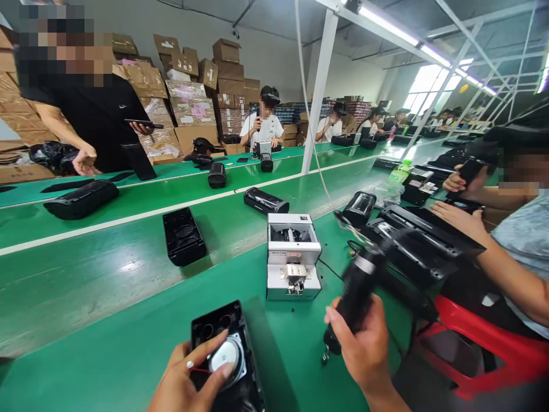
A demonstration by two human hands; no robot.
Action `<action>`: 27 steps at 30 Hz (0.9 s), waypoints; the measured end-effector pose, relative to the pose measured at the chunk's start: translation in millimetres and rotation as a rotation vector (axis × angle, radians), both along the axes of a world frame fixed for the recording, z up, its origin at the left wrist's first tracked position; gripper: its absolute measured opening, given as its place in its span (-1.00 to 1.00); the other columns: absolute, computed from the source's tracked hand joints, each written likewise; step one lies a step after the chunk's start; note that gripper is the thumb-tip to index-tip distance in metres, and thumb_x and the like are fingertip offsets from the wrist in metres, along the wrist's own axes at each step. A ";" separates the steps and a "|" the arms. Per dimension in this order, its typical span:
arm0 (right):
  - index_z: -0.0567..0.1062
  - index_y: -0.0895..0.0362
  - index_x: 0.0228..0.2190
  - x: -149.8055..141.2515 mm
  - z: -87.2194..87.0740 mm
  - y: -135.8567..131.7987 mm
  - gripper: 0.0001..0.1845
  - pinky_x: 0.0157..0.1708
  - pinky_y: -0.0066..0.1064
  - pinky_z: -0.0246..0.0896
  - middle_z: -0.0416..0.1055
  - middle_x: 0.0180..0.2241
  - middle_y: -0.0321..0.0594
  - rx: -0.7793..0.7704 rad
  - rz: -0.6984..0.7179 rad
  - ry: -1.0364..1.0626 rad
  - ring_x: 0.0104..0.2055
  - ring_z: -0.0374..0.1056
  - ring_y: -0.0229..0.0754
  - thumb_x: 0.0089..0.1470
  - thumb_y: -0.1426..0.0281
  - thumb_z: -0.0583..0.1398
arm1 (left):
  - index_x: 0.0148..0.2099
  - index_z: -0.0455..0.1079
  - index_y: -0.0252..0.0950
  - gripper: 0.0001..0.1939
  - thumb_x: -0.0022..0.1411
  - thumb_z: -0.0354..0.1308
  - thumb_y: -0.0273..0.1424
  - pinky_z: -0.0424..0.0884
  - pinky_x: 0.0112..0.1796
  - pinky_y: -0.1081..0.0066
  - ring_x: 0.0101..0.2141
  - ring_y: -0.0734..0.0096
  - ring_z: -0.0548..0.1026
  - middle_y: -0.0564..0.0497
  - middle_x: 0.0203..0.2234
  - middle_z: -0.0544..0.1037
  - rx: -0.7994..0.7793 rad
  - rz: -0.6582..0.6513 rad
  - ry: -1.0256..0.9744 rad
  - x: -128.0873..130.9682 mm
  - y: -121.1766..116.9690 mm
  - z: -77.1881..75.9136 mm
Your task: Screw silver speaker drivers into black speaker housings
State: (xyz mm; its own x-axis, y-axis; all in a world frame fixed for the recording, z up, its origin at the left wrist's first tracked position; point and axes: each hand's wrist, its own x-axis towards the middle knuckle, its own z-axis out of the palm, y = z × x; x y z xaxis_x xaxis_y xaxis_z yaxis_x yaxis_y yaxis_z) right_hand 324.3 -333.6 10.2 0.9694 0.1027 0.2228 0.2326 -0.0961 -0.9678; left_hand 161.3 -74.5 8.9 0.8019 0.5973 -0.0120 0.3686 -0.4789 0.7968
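My left hand rests on a black speaker housing at the near edge of the green bench, fingers pinching the round silver speaker driver seated in it. My right hand is wrapped round a black electric screwdriver, held tilted above the bench with its tip pointing down toward me; the tool is blurred by motion. A white screw feeder box stands just beyond both hands.
Black housings lie on the green conveyor belt. A co-worker's arms reach over black parts at right, above a red bin. A person in black stands far left; others sit behind. Cardboard boxes are stacked at the back.
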 end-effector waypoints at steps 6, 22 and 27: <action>0.34 0.02 0.00 -7.6 17.9 10.3 -0.68 -0.32 -0.26 0.26 0.27 -0.40 -0.32 0.156 0.277 -0.108 -0.39 0.26 -0.17 0.38 0.09 0.18 | 0.25 0.55 -0.06 -0.46 0.31 0.14 -0.03 0.51 0.06 -0.04 -0.08 0.05 0.61 -0.10 -0.11 0.44 0.016 -0.168 0.170 37.2 -7.5 9.3; 0.38 0.03 -0.22 52.3 96.6 85.2 -0.87 -0.48 -0.38 0.37 0.35 -0.49 -0.44 0.294 0.194 -0.624 -0.57 0.31 -0.31 0.31 0.44 0.26 | 0.29 0.51 -0.02 -0.37 0.26 0.09 0.05 0.41 0.12 -0.03 -0.02 -0.01 0.55 -0.11 -0.02 0.35 -0.131 -0.138 0.235 37.3 -17.8 25.5; 0.33 0.02 -0.23 41.1 92.8 84.5 -0.77 -0.59 -0.45 0.33 0.37 -0.50 -0.50 0.244 0.304 -0.266 -0.63 0.30 -0.35 0.25 0.45 0.31 | 0.26 0.53 -0.04 -0.40 0.25 0.11 0.00 0.41 0.12 -0.02 -0.03 0.02 0.55 -0.12 -0.01 0.35 -0.150 -0.125 0.220 38.0 -23.4 35.5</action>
